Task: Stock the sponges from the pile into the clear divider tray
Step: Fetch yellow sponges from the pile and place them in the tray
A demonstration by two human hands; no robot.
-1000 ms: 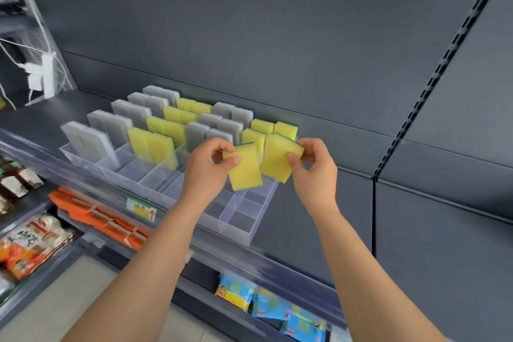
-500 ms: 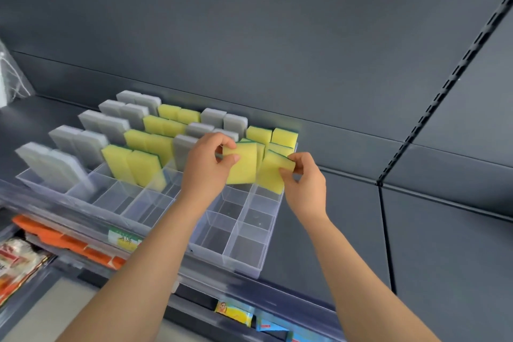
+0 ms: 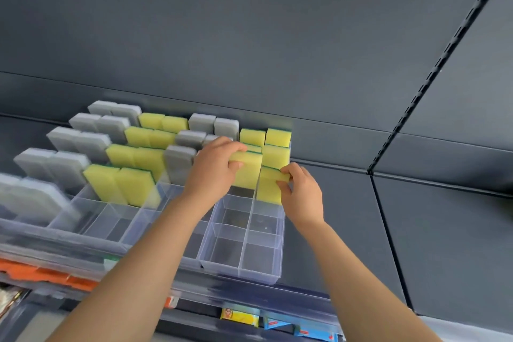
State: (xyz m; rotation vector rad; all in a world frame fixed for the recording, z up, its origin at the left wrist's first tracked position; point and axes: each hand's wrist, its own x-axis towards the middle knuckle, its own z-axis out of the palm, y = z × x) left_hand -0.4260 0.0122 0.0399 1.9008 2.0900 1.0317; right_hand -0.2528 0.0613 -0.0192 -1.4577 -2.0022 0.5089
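Even, soft light; motion blur at left edge (grey sponges (image 3: 33, 197) smeared); wide-angle bending.

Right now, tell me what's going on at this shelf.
A person is stocking yellow sponges into a clear divider tray on a dark shelf. The left hand grips one yellow sponge upright, lowering it into a slot in the right-hand column pair. The right hand presses another yellow sponge into the neighbouring slot. Rows behind hold grey sponges and yellow ones standing on edge; the front compartments are empty.
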